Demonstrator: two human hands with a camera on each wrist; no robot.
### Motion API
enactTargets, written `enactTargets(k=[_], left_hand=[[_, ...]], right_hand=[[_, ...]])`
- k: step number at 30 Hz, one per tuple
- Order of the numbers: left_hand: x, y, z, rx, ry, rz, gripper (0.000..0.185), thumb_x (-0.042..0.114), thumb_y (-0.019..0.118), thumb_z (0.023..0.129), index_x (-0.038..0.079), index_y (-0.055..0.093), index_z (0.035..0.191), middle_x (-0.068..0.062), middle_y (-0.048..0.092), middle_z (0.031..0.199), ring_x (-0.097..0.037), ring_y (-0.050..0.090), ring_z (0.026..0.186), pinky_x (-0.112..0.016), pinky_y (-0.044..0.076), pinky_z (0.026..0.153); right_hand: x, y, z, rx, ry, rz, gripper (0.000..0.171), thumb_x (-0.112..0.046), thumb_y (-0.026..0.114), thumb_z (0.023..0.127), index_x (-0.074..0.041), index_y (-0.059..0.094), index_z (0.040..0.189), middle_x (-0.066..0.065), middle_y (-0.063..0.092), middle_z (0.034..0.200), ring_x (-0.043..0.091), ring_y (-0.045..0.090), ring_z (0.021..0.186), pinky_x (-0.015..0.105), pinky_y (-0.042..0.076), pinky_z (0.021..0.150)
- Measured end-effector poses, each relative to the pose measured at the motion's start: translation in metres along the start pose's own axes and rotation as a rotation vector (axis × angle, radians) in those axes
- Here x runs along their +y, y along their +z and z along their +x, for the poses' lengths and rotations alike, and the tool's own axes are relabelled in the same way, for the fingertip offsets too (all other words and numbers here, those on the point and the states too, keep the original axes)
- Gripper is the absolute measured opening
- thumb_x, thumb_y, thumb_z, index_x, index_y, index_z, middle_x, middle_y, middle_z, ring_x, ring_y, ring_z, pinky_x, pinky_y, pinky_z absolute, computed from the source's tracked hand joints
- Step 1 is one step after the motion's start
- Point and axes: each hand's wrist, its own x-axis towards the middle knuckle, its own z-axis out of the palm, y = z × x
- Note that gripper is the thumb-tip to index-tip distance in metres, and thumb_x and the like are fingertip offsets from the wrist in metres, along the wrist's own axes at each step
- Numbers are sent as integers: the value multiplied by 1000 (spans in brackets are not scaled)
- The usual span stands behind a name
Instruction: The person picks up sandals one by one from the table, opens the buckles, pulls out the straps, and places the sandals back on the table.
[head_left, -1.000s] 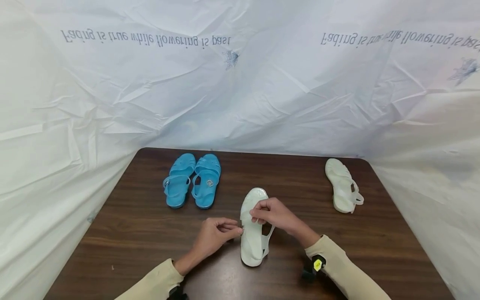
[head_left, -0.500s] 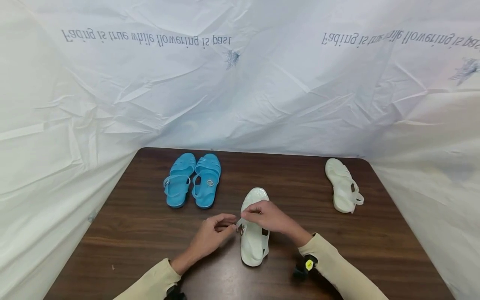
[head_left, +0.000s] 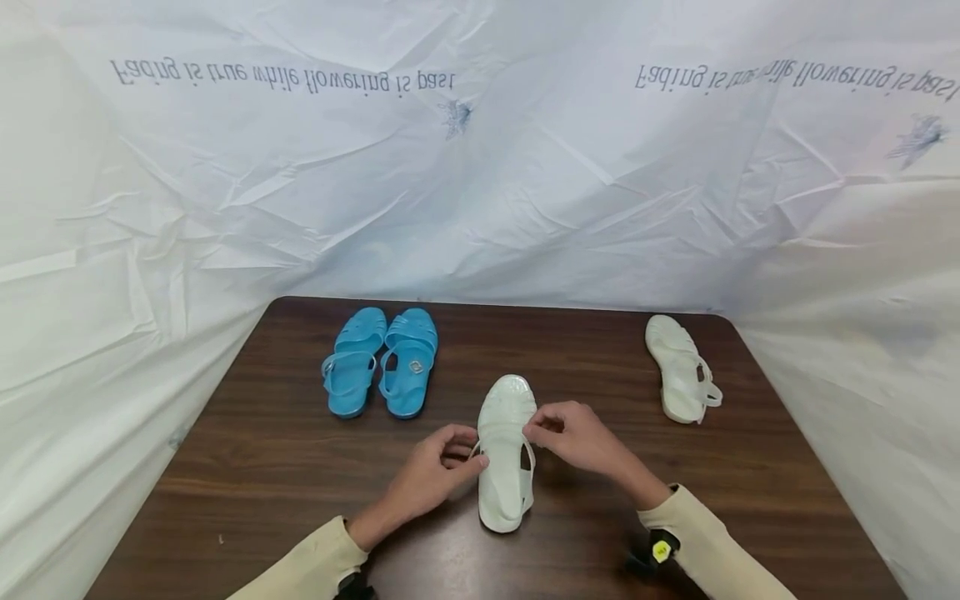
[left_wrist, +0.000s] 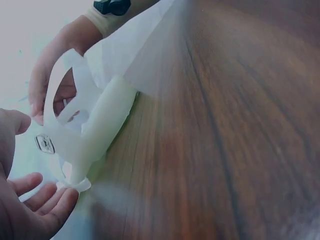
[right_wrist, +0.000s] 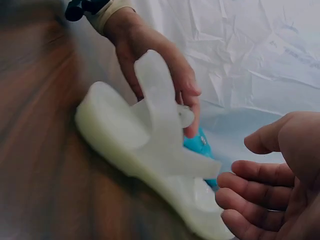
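A white sandal stands sole-down on the table, toe pointing away. My left hand is at its left side. In the left wrist view the fingertips touch or nearly touch the end of a white strap, and the thumb stands apart from them near the metal buckle. On the sandal's right my right hand hovers with loosely bent fingers. The right wrist view shows a gap between its thumb and fingers, with nothing held; the fingertips are close to the sandal's side strap.
A pair of blue sandals stands at the back left of the brown wooden table. Another white sandal lies at the back right. White sheeting with printed lettering hangs behind and at the sides.
My right hand has moved from over the sandal and its left-side strap to the sandal's right side. The left hand has shifted slightly in toward the sandal's left edge.
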Motion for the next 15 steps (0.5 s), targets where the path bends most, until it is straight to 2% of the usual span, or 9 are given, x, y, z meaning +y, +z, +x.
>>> enactTargets(k=[4,10,15], left_hand=[[1,2,0,-12,13,22,49,40,72,96,12,61,135,-3,67,126,-17,68,102,-29,58,78],[0,6,0,-22,34,66,42,39,72,97,9,65,125,2,70,102,-13,65,88,-26,55,73],[-1,9,-3,-49,30,91,44,44,68,98,7,72,122,0,69,105,-13,66,92,-26,56,75]], right_hand=[[6,2,-12,-43,39,9,24,-39,67,99,-18,77,95,-1,70,82,13,60,70,28,50,58],[13,10,-24,-104,93,57,30,-42,67,99,-15,78,101,-1,75,86,14,67,78,29,54,61],[15,16,-29,-125,84,76,30,-40,67,99,-13,78,101,-2,75,85,14,68,76,28,53,61]])
